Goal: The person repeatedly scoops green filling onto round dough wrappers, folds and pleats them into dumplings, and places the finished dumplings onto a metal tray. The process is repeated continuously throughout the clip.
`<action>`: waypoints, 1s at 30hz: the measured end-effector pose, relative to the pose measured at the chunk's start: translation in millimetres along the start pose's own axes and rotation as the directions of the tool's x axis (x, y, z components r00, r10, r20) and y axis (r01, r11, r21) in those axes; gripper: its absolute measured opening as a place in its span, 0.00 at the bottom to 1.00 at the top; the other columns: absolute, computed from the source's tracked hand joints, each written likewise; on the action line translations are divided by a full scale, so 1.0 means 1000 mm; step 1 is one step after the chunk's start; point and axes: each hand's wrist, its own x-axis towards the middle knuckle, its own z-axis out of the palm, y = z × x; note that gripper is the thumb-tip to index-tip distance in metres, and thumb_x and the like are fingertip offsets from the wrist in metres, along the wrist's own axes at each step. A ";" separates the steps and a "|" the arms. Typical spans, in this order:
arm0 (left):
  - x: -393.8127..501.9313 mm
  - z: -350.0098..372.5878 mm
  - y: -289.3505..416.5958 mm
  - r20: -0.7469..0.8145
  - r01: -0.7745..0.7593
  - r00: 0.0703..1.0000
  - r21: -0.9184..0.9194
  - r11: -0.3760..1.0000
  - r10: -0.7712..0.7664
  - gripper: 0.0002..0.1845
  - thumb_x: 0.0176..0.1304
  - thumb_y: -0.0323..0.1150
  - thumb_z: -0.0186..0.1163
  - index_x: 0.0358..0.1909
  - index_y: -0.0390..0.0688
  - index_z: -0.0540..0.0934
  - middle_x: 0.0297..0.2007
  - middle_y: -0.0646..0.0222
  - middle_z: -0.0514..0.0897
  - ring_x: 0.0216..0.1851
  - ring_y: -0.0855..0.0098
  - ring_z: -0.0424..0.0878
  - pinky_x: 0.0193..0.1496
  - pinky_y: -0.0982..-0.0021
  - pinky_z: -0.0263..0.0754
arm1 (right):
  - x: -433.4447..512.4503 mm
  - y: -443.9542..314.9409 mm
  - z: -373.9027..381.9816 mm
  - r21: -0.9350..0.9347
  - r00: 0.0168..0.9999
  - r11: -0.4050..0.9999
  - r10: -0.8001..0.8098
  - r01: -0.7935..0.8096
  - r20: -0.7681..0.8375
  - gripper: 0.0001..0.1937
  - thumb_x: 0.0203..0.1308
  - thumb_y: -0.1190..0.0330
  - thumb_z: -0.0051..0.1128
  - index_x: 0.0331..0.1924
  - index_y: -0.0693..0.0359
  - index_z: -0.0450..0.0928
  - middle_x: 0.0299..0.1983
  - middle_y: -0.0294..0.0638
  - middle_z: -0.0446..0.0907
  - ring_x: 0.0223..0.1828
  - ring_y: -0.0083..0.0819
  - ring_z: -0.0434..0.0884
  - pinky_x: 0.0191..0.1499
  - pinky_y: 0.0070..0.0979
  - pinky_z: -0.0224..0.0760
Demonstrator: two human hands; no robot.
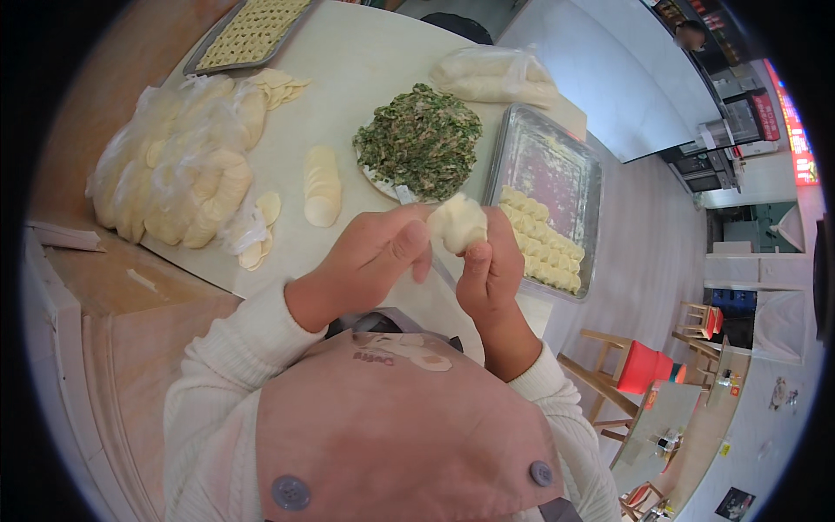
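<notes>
Between my hands is a folded dumpling [458, 224] of pale dough. My right hand [492, 264] grips it with thumb and fingers. My left hand [375, 258] is beside it, thumb up and fingers curved near the dough; whether it touches is hard to tell. Just beyond is a mound of green chopped filling [421, 140] on a plate, with a pale utensil end [404, 194] at its near edge. A row of overlapping dough wrappers [322, 186] lies left of the filling. To the right, a metal tray [597, 196] holds rows of finished dumplings [541, 245].
Plastic-covered dough wrappers [189, 163] cover the table's left side, with loose wrappers [266, 228] beside them. A filled tray [244, 32] stands at the far left, and a bag of dough [496, 75] at the back. Red chairs [646, 367] stand on the floor to the right.
</notes>
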 end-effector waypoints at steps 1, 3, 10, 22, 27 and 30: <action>-0.001 0.001 0.001 0.020 0.008 1.000 -0.019 1.000 -0.008 0.18 0.71 0.43 0.52 0.48 0.36 0.74 0.28 0.71 0.80 0.29 0.80 0.76 0.33 0.76 0.69 | 0.000 -0.001 -0.001 0.011 0.999 0.999 0.048 -0.047 -0.018 0.14 0.70 0.64 0.44 0.33 0.65 0.76 0.31 0.48 0.74 0.34 0.47 0.74 0.36 0.36 0.68; 0.000 0.006 0.001 0.047 0.015 0.999 -0.087 0.996 -0.011 0.22 0.68 0.44 0.57 0.54 0.36 0.71 0.34 0.71 0.80 0.35 0.81 0.77 0.37 0.78 0.70 | 0.001 0.000 -0.002 -0.050 1.000 0.998 -0.031 0.030 -0.003 0.14 0.69 0.64 0.46 0.33 0.65 0.76 0.31 0.47 0.75 0.33 0.46 0.74 0.36 0.35 0.68; 0.004 0.014 0.005 0.107 0.120 0.991 -0.398 0.910 -0.084 0.24 0.62 0.29 0.64 0.58 0.36 0.69 0.45 0.70 0.80 0.45 0.80 0.78 0.48 0.75 0.73 | 0.000 0.009 -0.003 -0.027 0.993 0.996 -0.091 0.089 -0.070 0.08 0.64 0.67 0.53 0.34 0.64 0.74 0.33 0.46 0.75 0.34 0.41 0.75 0.36 0.34 0.68; 0.003 0.017 -0.002 -0.093 -0.137 0.979 0.362 0.922 0.182 0.26 0.58 0.30 0.66 0.58 0.38 0.70 0.50 0.64 0.80 0.46 0.74 0.80 0.50 0.72 0.74 | 0.008 -0.001 -0.008 -0.084 0.984 0.984 -0.163 0.157 -0.070 0.08 0.58 0.71 0.59 0.40 0.66 0.77 0.37 0.46 0.78 0.39 0.44 0.75 0.42 0.36 0.69; 0.008 0.023 -0.013 -0.074 -0.221 0.953 0.493 0.841 0.294 0.27 0.57 0.29 0.66 0.58 0.39 0.69 0.45 0.62 0.81 0.43 0.68 0.82 0.46 0.70 0.75 | 0.004 -0.006 -0.008 -0.094 0.994 0.993 0.066 -0.074 -0.085 0.06 0.58 0.72 0.60 0.38 0.64 0.80 0.35 0.44 0.81 0.36 0.42 0.78 0.39 0.34 0.71; 0.013 0.025 -0.032 -0.059 -0.183 0.972 0.421 0.888 0.228 0.27 0.57 0.29 0.66 0.58 0.40 0.69 0.34 0.61 0.84 0.35 0.66 0.83 0.39 0.69 0.76 | -0.011 0.006 -0.015 -0.022 0.941 0.942 0.334 -0.336 -0.058 0.05 0.60 0.70 0.58 0.37 0.62 0.81 0.33 0.43 0.82 0.32 0.41 0.80 0.36 0.34 0.73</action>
